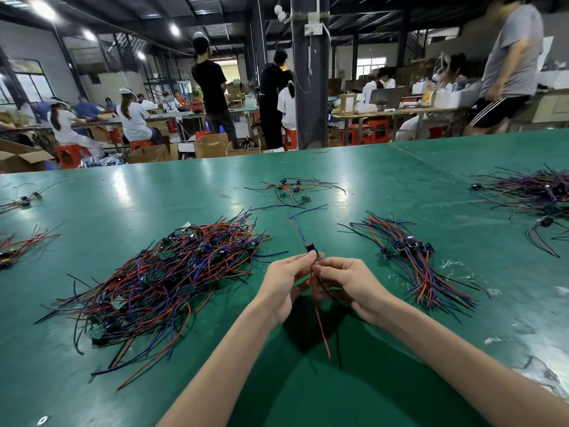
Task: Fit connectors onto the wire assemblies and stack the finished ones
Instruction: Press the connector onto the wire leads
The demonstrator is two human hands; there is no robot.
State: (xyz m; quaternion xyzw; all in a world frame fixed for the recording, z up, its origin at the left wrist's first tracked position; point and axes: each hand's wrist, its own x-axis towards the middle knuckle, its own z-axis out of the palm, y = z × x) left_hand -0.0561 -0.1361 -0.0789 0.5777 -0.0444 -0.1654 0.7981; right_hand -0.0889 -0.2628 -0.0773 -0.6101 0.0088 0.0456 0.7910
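A green table fills the foreground. Beyond its far edge stands a dark pillar with a white camera mounted near the top. 2 people in black stand just left of the pillar. At the right is a blurred person in a grey shirt. Workers in white sit at benches on the left, on red stools. Open cardboard boxes lie on the floor. A laptop sits on a bench right of the pillar. Ceiling lights glare overhead.

Hall is lit brightly by ceiling lamps, far left. Glare is thrown across the green table. Soft shadow is cast near centre. Edges are bowed; person, far right, is blurred.
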